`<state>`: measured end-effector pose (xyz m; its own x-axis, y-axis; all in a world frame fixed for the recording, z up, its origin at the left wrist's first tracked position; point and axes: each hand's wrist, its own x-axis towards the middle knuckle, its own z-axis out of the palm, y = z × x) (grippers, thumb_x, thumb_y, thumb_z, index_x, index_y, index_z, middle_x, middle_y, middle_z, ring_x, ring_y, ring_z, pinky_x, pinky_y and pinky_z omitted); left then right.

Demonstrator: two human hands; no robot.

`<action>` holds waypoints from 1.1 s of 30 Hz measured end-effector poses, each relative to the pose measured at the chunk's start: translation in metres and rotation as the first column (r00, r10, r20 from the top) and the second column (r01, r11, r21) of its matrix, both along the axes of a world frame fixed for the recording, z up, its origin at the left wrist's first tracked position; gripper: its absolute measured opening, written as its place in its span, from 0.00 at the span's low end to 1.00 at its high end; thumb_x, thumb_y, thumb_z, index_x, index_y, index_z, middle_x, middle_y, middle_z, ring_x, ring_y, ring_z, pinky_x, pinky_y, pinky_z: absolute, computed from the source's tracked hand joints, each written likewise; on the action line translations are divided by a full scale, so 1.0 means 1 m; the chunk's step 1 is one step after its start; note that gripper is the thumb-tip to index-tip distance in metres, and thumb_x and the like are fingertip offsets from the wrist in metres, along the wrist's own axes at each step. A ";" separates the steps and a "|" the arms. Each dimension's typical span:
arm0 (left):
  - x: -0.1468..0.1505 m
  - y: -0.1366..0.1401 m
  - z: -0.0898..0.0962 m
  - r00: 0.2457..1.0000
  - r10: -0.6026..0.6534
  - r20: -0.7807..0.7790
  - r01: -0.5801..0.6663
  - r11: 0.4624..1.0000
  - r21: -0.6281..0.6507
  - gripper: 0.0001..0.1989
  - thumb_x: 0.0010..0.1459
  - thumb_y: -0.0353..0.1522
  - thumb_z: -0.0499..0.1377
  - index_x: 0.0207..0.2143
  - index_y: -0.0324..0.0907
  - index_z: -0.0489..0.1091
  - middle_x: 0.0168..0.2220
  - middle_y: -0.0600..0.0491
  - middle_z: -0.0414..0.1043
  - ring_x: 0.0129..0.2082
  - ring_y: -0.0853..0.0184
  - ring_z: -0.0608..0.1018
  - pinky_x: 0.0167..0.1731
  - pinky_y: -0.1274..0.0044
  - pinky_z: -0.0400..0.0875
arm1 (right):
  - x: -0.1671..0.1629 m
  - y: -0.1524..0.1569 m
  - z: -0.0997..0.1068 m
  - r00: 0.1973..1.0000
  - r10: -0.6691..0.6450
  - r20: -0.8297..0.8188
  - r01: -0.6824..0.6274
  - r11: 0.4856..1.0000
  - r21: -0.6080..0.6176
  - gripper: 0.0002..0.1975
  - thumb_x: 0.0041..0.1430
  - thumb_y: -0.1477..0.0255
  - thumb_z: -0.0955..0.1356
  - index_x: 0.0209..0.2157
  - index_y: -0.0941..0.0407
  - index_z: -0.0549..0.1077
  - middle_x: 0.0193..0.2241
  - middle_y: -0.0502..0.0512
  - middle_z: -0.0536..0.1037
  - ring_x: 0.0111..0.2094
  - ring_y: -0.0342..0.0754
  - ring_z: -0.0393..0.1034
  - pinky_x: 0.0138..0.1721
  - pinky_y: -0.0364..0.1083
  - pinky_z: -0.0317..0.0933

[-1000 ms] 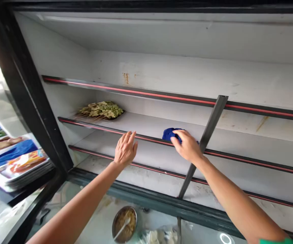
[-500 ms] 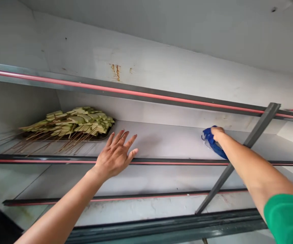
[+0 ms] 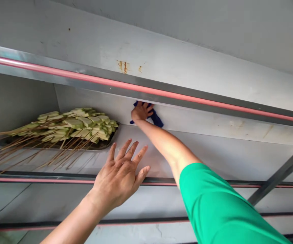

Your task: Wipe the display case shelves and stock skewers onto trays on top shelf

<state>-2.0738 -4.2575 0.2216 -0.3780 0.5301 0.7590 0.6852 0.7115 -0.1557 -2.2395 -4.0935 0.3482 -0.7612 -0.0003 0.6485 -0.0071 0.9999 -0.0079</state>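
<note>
Cloth (image 3: 157,119), blue, sits against the back wall (image 3: 199,123) under the spread fingers of the right hand (image 3: 140,112); without a firm grip, it could slip. Left hand (image 3: 118,176) is empty, fingers apart; leftward drift could snag protruding skewers (image 3: 70,144) and shift the tray (image 3: 112,139).

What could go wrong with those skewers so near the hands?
The left hand, spread open near the skewers, might knock them, as they poke past the tray's rim. The right hand, flat on a blue cloth against the back wall below the upper rail, could bump it if raised.
</note>
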 end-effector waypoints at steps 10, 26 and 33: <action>0.010 -0.003 0.004 0.994 0.001 0.106 -0.001 1.000 0.002 0.29 0.63 0.46 0.45 0.63 0.46 0.55 0.61 0.44 0.60 0.64 0.50 0.55 0.59 0.47 0.49 | 0.061 0.139 -0.051 0.987 -0.134 0.094 0.081 0.898 0.433 0.26 0.65 0.65 0.58 0.64 0.46 0.55 0.57 0.60 0.64 0.64 0.64 0.38 0.58 0.63 0.40; 0.026 -0.003 0.006 0.994 0.033 0.108 -0.037 0.999 0.035 0.27 0.62 0.42 0.47 0.60 0.38 0.59 0.53 0.41 0.69 0.59 0.55 0.65 0.64 0.55 0.40 | 0.097 0.046 -0.071 0.922 -0.160 0.354 0.152 0.987 0.049 0.26 0.62 0.53 0.57 0.56 0.50 0.65 0.55 0.63 0.64 0.50 0.60 0.65 0.47 0.55 0.62; 0.027 -0.002 0.005 0.991 0.050 0.128 -0.065 0.991 0.114 0.33 0.58 0.45 0.51 0.61 0.35 0.55 0.55 0.39 0.66 0.61 0.52 0.61 0.63 0.55 0.42 | 0.158 0.014 -0.084 0.812 0.356 0.463 -0.412 0.911 0.020 0.24 0.61 0.62 0.63 0.57 0.50 0.65 0.59 0.57 0.61 0.55 0.54 0.63 0.56 0.50 0.57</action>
